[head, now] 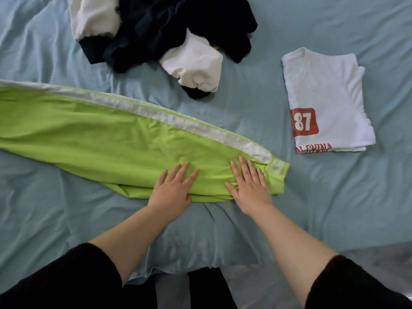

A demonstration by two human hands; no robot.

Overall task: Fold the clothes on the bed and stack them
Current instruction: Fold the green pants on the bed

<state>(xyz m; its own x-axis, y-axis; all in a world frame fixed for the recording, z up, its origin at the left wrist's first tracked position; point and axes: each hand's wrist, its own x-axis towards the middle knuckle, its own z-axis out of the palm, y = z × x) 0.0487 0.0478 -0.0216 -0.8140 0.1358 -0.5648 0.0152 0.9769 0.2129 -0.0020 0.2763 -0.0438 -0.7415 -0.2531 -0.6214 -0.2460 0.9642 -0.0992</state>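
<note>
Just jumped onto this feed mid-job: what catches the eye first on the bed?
The bright green garment with a pale side stripe stretches across the left and middle of the bed. The left hand and right hand press flat on its right end. To the right lies a folded white T-shirt with a red 87 patch, and at the top sits an unfolded navy-and-white heap.

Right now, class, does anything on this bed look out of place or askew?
The dark and white clothes lie crumpled in a heap far up the bed, unlike the folded white T-shirt on the right. The green garment lies flat under the left hand and right hand.
</note>
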